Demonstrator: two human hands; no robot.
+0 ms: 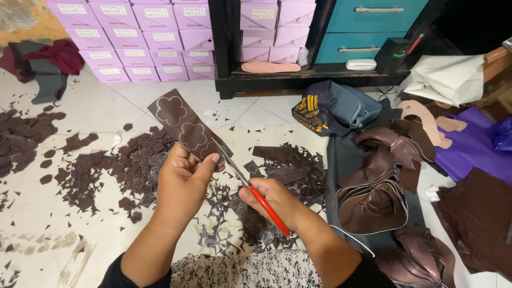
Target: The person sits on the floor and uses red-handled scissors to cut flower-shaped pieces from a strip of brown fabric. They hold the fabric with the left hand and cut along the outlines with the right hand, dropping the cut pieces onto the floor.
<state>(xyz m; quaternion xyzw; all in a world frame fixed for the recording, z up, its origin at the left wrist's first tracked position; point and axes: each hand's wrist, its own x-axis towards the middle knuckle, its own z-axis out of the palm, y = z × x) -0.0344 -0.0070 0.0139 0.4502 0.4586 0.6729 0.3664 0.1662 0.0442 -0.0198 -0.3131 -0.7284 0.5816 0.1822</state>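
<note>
The head view shows the left hand [181, 181] pinching a dark brown leather strip with traced flower outlines [186, 127] above the scrap-littered floor [106, 106]. The right hand [274, 201] grips red-handled scissors [250, 186], blades meeting the strip's edge.

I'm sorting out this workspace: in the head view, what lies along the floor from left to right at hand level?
Dark scrap pile → left hand holding a brown strip → right hand with red-handled scissors → stack of curved brown pieces → purple sheet.
</note>
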